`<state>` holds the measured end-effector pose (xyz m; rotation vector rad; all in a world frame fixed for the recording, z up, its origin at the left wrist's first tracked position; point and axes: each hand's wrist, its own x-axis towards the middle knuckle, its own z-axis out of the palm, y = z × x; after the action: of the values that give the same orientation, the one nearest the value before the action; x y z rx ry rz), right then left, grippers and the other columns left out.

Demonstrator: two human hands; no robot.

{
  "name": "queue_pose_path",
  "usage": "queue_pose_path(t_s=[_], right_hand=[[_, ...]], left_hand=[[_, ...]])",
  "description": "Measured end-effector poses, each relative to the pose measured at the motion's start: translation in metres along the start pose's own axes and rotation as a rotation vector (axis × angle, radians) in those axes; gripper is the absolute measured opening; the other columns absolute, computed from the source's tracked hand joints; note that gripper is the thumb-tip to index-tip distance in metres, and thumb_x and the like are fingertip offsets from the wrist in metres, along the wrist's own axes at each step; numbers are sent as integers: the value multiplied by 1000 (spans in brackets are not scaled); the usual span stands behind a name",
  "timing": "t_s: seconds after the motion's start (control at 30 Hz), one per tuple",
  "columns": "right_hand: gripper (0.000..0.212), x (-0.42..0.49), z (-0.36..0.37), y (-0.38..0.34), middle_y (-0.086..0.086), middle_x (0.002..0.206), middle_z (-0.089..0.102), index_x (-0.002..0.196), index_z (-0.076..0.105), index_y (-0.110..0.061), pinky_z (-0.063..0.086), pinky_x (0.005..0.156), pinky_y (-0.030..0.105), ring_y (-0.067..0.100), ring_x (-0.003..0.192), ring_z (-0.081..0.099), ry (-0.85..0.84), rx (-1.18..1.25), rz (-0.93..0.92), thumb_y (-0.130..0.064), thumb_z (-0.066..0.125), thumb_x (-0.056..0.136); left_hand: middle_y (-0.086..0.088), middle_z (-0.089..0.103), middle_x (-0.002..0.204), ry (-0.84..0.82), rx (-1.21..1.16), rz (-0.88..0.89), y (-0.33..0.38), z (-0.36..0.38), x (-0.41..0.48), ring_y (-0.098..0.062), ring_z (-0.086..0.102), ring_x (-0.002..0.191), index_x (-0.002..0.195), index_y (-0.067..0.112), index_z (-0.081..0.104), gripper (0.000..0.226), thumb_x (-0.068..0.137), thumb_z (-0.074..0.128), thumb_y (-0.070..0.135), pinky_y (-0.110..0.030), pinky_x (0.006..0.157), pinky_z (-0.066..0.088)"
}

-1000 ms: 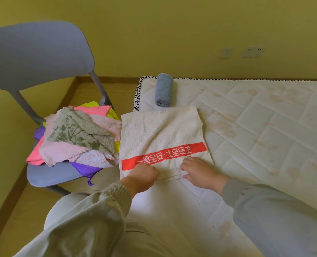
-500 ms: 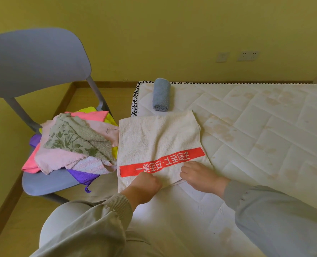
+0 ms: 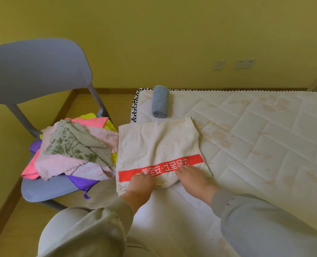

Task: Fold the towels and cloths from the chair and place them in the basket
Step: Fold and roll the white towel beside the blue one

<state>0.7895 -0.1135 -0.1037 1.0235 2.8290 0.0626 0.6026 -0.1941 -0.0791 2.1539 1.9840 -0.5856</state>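
From my head camera, I look down at a cream towel (image 3: 157,145) with a red band, lying flat on the near corner of the mattress (image 3: 256,136), its left edge hanging off toward the chair (image 3: 39,71). My left hand (image 3: 142,184) grips the towel's near edge, fingers curled into the cloth by the red band. My right hand (image 3: 193,177) presses on the same edge just beside it, fingers on the fabric; I cannot tell if it pinches the cloth or only holds it down. The remaining cloths (image 3: 74,151) sit heaped on the chair seat. A rolled grey towel (image 3: 160,101) lies at the mattress's far corner.
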Motion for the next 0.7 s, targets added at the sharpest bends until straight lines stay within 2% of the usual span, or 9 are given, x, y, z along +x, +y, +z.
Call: queue_pose_path(t_s=[0.1, 0.23, 0.3, 0.37, 0.43, 0.53, 0.6, 0.67, 0.7], right_hand=[[31, 18, -39, 4, 7, 95, 59, 106, 53, -9, 32, 62, 32, 27, 87, 58, 111, 145, 173, 4, 50, 78], [20, 55, -110, 10, 12, 103, 61, 113, 45, -11, 32, 62, 33, 34, 93, 60, 197, 243, 300, -12, 38, 95], [22, 69, -145, 15, 16, 101, 64, 110, 48, -9, 33, 62, 35, 37, 92, 61, 225, 255, 296, -24, 35, 101], [30, 74, -177, 21, 17, 97, 65, 104, 51, -9, 33, 61, 34, 36, 89, 60, 240, 283, 268, -35, 36, 101], [31, 72, -207, 26, 9, 86, 62, 96, 50, -13, 32, 58, 33, 31, 81, 57, 265, 361, 222, -45, 46, 95], [34, 67, -246, 31, -5, 68, 52, 85, 45, -19, 30, 51, 31, 22, 65, 50, 286, 454, 208, -47, 64, 84], [33, 66, -268, 32, -4, 65, 52, 73, 44, -20, 32, 52, 30, 22, 63, 48, 341, 473, 225, -42, 68, 82], [32, 67, -285, 36, -2, 66, 53, 65, 44, -20, 36, 55, 30, 24, 66, 51, 368, 464, 257, -33, 67, 82], [28, 68, -292, 37, -1, 68, 54, 65, 46, -20, 37, 57, 31, 26, 69, 53, 373, 440, 265, -28, 66, 83]], left_hand=[[-4, 61, 111, 64, -146, -123, -28, -35, 6, -27, 60, 101, 124, 19, 48, 41, 85, 44, 4, -33, 74, 44], [-3, 58, 94, 209, -243, -225, -64, -102, 6, -27, 56, 82, 117, 23, 46, 41, 80, 44, 6, -36, 73, 49], [-4, 60, 89, 305, -266, -209, -82, -134, -1, -26, 57, 77, 116, 22, 49, 39, 81, 41, 8, -33, 65, 50], [-5, 57, 79, 434, -249, -174, -100, -159, -11, -28, 55, 71, 110, 18, 50, 26, 86, 41, 17, -32, 59, 48], [-4, 58, 77, 536, -215, -141, -115, -179, -23, -28, 54, 68, 108, 16, 48, 22, 91, 43, 30, -32, 55, 45], [-2, 63, 88, 552, -283, -102, -129, -207, -45, -26, 57, 74, 115, 21, 46, 30, 91, 51, 39, -33, 60, 48], [1, 57, 76, 562, -342, -110, -137, -225, -60, -24, 52, 71, 94, 22, 52, 14, 90, 55, 34, -30, 58, 42], [2, 47, 63, 565, -351, -137, -145, -240, -70, -25, 46, 66, 66, 20, 43, 27, 88, 56, 27, -29, 53, 34], [1, 44, 61, 566, -351, -163, -150, -247, -77, -25, 44, 64, 61, 19, 38, 33, 88, 56, 25, -29, 53, 31]])
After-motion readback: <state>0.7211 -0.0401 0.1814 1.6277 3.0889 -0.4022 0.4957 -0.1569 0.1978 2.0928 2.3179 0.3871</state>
